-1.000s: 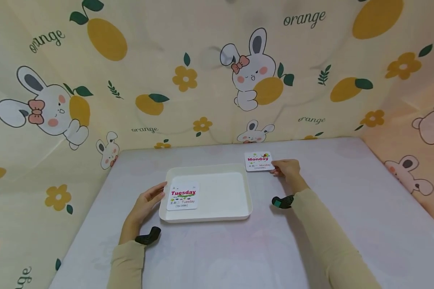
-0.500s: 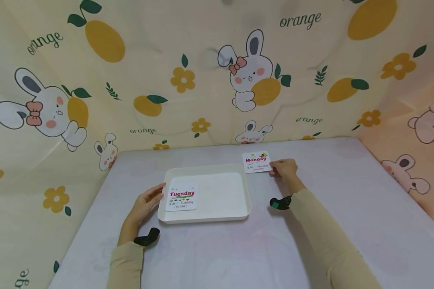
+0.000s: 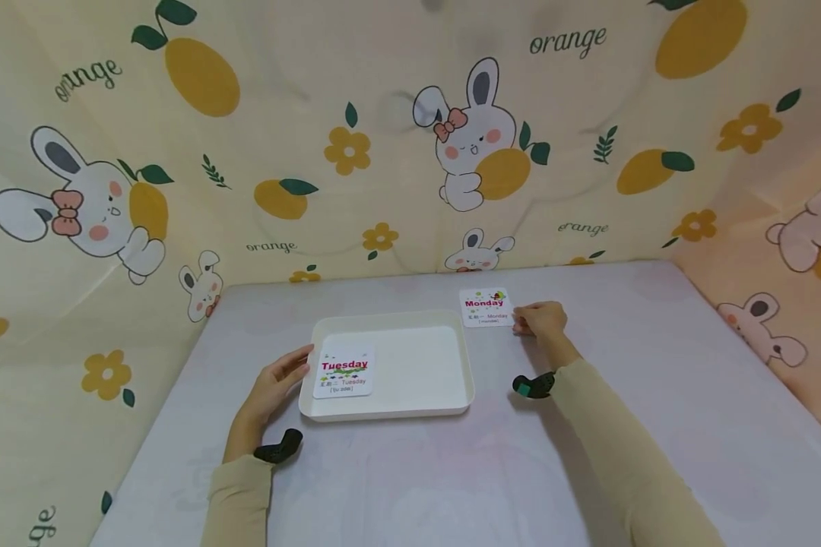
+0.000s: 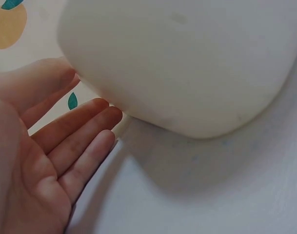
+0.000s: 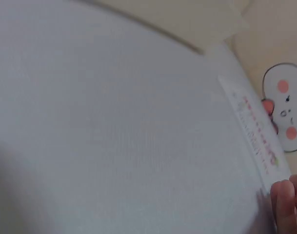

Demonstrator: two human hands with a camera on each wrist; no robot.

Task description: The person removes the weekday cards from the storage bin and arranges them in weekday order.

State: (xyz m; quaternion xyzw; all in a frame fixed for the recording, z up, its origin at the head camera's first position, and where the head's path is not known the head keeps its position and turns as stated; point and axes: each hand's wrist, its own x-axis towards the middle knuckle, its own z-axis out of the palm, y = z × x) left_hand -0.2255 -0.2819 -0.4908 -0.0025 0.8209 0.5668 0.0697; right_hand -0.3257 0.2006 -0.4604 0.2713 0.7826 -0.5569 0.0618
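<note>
A white tray [image 3: 420, 406] lies on the table. My left hand [image 3: 271, 391] is at its left side, fingertips touching the outer wall; in the left wrist view the fingers [image 4: 89, 151] are nearly straight and the thumb side meets the rim. A white card printed "Tuesday" [image 3: 344, 374] lies face up at the tray's left end. Just past the tray's back right corner is a card printed "Monday" [image 3: 486, 308]. My right hand [image 3: 543, 319] pinches its right edge between thumb and fingers. In the right wrist view only fingertips [image 5: 285, 195] show, at the card's near end.
A pale cloth covers the table [image 3: 410, 486]. Behind and at both sides hangs a cream curtain [image 3: 383, 190] with rabbits, oranges and flowers. Black wrist straps [image 3: 280, 446] sit on both wrists, over beige sleeves [image 3: 242, 501].
The Monday card, held at its right edge, shifts slightly and now looks level with the table. My left hand and the tray keep their places; the head view sways a little.
</note>
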